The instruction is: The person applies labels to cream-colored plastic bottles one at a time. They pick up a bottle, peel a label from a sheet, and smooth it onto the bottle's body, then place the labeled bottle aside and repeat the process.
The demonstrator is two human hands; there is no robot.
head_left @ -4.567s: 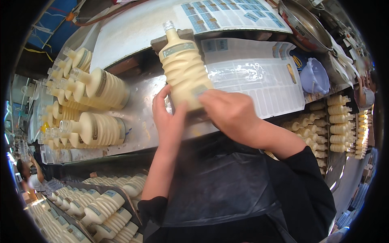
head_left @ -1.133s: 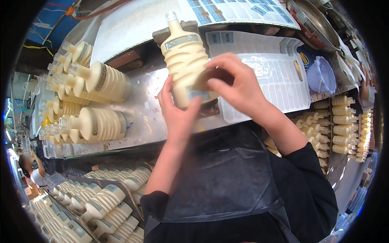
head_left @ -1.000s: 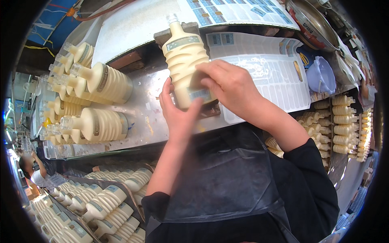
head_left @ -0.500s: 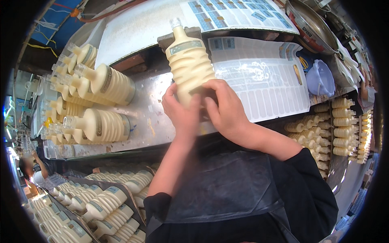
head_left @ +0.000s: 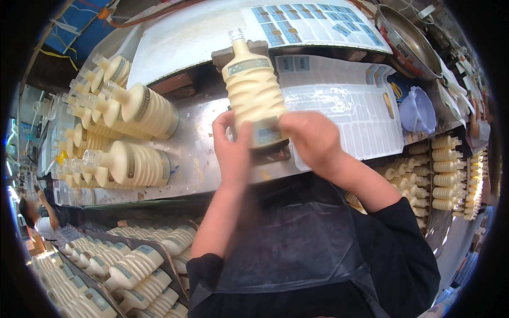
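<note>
A cream bottle [head_left: 254,93] with wavy ribs and a clear threaded neck lies face up in front of me, its neck pointing away. One dark label band crosses its shoulder; a blue-grey label [head_left: 267,130] sits near its base. My left hand [head_left: 231,151] is closed round the lower left side, thumb on the front, fingers partly hidden behind. Against the lower right side, beside the label's edge, my right hand [head_left: 314,140] is curled with its fingers bent and slightly blurred. The bottle's upper part leans on a brown block [head_left: 216,55].
Similar cream bottles [head_left: 140,164] lie stacked at the left of the metal bench. White label sheets [head_left: 339,116] spread to the right, and a white board [head_left: 185,40] stands behind. A lilac bucket [head_left: 418,111] and metal basin [head_left: 408,37] are at far right. Bottle racks [head_left: 140,265] fill the lower left.
The label near the base, mostly covered by my fingers before, now shows. My right hand has moved right to the bottle's edge and its fingers have curled in. The left stays on the side.
</note>
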